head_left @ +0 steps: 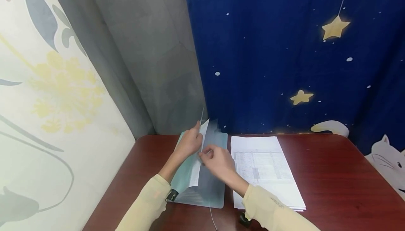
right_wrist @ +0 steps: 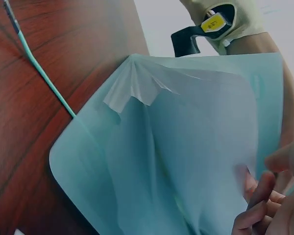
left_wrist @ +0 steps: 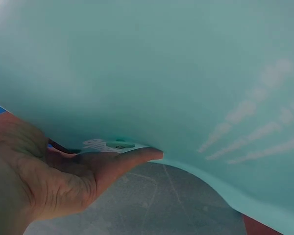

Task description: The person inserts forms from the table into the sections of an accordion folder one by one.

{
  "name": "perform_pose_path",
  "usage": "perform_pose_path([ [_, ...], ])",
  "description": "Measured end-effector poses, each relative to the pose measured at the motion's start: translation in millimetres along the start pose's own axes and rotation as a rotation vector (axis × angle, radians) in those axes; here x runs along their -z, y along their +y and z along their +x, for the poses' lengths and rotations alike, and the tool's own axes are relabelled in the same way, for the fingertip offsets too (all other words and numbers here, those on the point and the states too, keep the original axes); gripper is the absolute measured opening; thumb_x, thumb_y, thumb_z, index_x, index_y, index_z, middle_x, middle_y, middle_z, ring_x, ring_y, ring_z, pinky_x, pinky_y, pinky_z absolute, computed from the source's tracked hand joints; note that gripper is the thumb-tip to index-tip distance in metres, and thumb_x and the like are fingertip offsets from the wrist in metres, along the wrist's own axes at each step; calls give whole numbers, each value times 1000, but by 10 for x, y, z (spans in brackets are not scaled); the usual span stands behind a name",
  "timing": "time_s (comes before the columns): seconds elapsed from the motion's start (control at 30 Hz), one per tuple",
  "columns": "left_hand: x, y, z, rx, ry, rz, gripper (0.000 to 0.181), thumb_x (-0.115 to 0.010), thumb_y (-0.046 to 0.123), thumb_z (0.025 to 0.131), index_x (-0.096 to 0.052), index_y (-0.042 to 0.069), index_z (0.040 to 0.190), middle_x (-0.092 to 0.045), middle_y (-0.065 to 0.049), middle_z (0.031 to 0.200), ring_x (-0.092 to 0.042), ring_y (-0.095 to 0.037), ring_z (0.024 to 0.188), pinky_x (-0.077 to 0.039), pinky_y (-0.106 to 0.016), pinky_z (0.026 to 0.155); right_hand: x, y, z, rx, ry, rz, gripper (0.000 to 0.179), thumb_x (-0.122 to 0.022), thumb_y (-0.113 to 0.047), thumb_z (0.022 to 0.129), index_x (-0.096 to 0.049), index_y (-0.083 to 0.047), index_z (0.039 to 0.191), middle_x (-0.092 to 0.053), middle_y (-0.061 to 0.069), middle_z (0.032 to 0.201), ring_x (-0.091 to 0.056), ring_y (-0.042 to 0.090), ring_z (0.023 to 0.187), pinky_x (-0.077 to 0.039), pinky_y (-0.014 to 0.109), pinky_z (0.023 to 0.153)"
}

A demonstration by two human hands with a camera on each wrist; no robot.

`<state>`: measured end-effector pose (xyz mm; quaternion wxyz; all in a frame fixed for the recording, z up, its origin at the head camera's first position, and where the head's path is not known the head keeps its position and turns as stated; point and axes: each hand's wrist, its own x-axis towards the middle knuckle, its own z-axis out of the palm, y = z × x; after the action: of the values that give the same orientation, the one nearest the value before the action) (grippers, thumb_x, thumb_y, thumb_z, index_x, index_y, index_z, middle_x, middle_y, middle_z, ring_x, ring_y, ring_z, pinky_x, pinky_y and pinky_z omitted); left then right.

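Teal folder lies open on the dark red table, in front of the person, presumably so that both hands can get at it. Left hand grasps the raised cover at its edge, thumb along the near side in the left wrist view, fingers mostly hidden; this grip probably keeps the cover from falling back. A white sheet stands steeply on edge inside the folder, between the hands; cannot tell whether it is in a pocket. Right hand, fingers curled, appears to pinch the margin of a clear sleeve, likely to part thin film that would otherwise cling; the exact contact of the fingertips is partly hidden. The sleeve bows and its corner splays into several layers, consistent with a stack of pockets. Printed papers lie flat just beside the folder on the right, not overlapping it, perhaps for easy reach. A thin cord runs from the folder's near edge; purpose unclear
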<state>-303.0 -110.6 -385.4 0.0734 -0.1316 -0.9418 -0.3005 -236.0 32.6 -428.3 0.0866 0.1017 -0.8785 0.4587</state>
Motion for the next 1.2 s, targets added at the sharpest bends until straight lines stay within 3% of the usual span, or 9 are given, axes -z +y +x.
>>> perform_pose_path([
  [0.23, 8, 8, 8, 20, -25, -26, 63, -44, 13, 104, -31, -3, 164, -36, 4, 52, -28, -10, 43, -29, -25, 43, 282, -102, -155, 80, 35, -52, 13, -70, -38, 99, -75, -28, 93, -74, -11, 78, -57, 4, 58, -45, 28, 54],
  [0.37, -5, -18, 24, 18, -22, -25, 63, -43, 14, 104, -31, -2, 164, -38, 3, 53, -29, -11, 44, -31, -26, 45, 455, -171, -260, 110, 25, -64, 12, -70, -38, 99, -74, -31, 91, -72, -17, 75, -56, 4, 57, -44, 27, 53],
  [0.67, -7, -15, 42, 38, -38, -4, 62, -43, 16, 106, -32, 0, 165, -58, -12, 70, -31, -14, 45, -35, -28, 48, 756, -89, -437, 133, -14, 4, 14, -70, -35, 101, -73, -34, 88, -73, -15, 73, -58, 8, 57, -44, 26, 54],
  [1.0, -1, -53, 61, 29, -55, -23, 62, -42, 13, 105, -32, 0, 165, -59, -13, 75, -30, -13, 45, -34, -28, 48, 1074, 199, -671, -2, -18, -52, 2, -72, -37, 100, -74, -38, 101, -76, -14, 95, -55, 10, 48, -42, 28, 49],
  [1.2, 21, -68, 69, 20, -40, -33, 62, -43, 11, 104, -33, -2, 164, -55, -11, 66, -28, -13, 45, -31, -28, 46, 1271, 404, -764, -73, -4, 5, 13, -70, -38, 101, -74, -30, 110, -79, -3, 104, -61, 14, 51, -38, 29, 44],
])
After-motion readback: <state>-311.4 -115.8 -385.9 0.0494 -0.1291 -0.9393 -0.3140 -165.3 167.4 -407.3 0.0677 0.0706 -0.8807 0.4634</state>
